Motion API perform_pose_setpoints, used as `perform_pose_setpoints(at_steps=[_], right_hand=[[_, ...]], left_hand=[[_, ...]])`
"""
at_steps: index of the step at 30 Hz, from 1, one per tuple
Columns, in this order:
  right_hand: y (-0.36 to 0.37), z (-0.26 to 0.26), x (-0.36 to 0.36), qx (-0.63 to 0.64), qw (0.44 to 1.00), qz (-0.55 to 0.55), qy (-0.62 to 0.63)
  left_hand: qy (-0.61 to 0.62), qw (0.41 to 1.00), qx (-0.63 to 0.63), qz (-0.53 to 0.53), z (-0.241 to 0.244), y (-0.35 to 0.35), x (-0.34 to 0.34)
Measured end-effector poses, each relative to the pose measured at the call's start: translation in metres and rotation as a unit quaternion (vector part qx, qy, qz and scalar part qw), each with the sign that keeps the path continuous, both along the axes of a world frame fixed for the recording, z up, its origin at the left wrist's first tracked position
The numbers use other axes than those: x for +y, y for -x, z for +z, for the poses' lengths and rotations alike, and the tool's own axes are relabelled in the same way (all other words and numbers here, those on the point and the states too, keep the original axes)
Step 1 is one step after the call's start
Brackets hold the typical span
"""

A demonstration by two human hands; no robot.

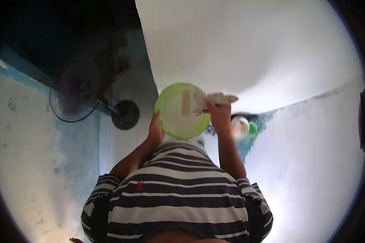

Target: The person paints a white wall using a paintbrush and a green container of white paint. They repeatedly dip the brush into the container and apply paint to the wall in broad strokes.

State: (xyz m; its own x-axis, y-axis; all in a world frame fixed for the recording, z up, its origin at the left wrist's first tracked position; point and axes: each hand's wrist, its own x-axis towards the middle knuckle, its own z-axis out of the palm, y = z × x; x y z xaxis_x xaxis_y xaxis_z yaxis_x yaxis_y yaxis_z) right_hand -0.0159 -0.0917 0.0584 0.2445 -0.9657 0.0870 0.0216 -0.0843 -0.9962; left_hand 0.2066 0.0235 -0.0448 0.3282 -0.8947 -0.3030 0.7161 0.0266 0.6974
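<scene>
My left hand (156, 130) grips the left rim of a round lime-green plastic basin (167, 127) in front of my body. Whitish paint (173, 107) covers the inside of the basin. In my right hand (220, 117) is a wide flat paintbrush (197, 103), held by its paint-smeared handle. Its pale bristles point left over the basin; I cannot tell whether they touch the paint. Part of the basin's right rim is hidden behind the brush and my right hand.
A black pedestal fan (74, 106) with a round base (125, 114) stands at the left on a tiled floor (118, 142). White-painted wall (231, 45) rises ahead, with patchy blue-white walls at both sides. Behind my right wrist are a white container (241, 124) and a green lid-like round thing (253, 129).
</scene>
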Motion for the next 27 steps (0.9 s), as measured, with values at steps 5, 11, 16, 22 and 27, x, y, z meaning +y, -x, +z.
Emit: perform_pose_setpoints(at_steps=[5, 11, 16, 22, 27], right_hand=[[0.006, 0.04, -0.003, -0.301, 0.952, -0.022, -0.04], [0.028, 0.134, -0.031, -0.411, 0.903, 0.023, 0.123], [0.013, 0.231, -0.039, -0.364, 0.864, -0.007, 0.348], [-0.055, 0.336, -0.031, -0.363, 0.831, 0.031, 0.421], [-0.1, 0.345, -0.041, -0.341, 0.839, 0.05, 0.421]], left_hand=[[0.037, 0.999, -0.025, 0.024, 0.002, -0.009, 0.005], [0.054, 0.998, -0.015, 0.027, -0.013, -0.036, 0.029], [0.065, 0.992, -0.034, 0.103, -0.022, -0.047, 0.052], [0.061, 0.924, -0.346, 0.153, -0.082, -0.095, 0.063], [0.099, 0.9, -0.374, 0.199, -0.003, -0.062, 0.077]])
